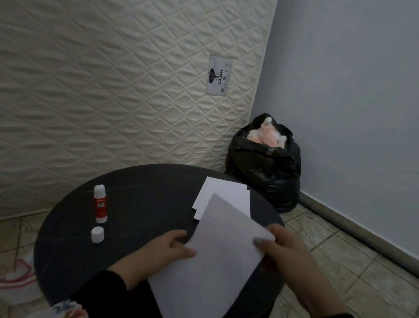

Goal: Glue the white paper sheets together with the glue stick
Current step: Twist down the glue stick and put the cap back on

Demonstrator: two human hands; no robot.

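over the table [141, 197], both hands hold one paper sheet [212, 265]; left hand [159, 253] is nearer the uncapped glue stick [100, 204], right hand [288, 258] opposite

Matt paper, dull dark tabletop, glossy bag plastic.
Smooth matt white paper sheet [217, 254] and stack of sheets [224, 193]; dark matt tabletop [146, 198], faintly scuffed; smooth plastic glue stick [100, 204] and white plastic cap [97, 234]; quilted, softly sheened cloth mattress [95, 56]; crinkled glossy black plastic bag [264, 165]; matt painted wall [378, 104]; worn, dull tiled floor [376, 284].
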